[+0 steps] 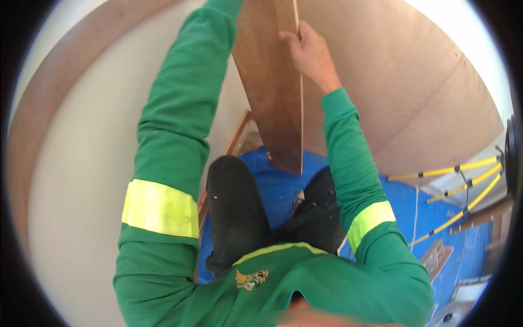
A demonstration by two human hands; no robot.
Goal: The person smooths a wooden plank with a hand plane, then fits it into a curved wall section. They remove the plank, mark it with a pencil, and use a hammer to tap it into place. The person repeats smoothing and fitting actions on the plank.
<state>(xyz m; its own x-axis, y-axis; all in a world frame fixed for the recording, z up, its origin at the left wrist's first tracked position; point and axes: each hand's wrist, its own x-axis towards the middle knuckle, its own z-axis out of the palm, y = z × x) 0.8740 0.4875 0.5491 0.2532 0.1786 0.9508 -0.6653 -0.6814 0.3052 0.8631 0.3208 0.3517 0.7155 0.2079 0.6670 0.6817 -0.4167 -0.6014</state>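
A long, brown wooden board point(267, 82) stands upright in front of me, narrowing in view toward its lower end near my knees. My right hand point(313, 57) is closed on the board's right edge, thumb on the broad face and fingers bent round behind the edge. My left arm reaches up along the board's left side in a green sleeve point(182, 82); the hand itself lies beyond the top of the picture. The board's upper end is also cut off there.
A pale wall point(92, 163) runs along my left, and a large brown wooden panel point(392, 71) stands at the right. Blue sheeting point(403, 218) covers the floor. Yellow poles point(452, 171) stand at the right. Beside my left knee is a wooden strip point(237, 132).
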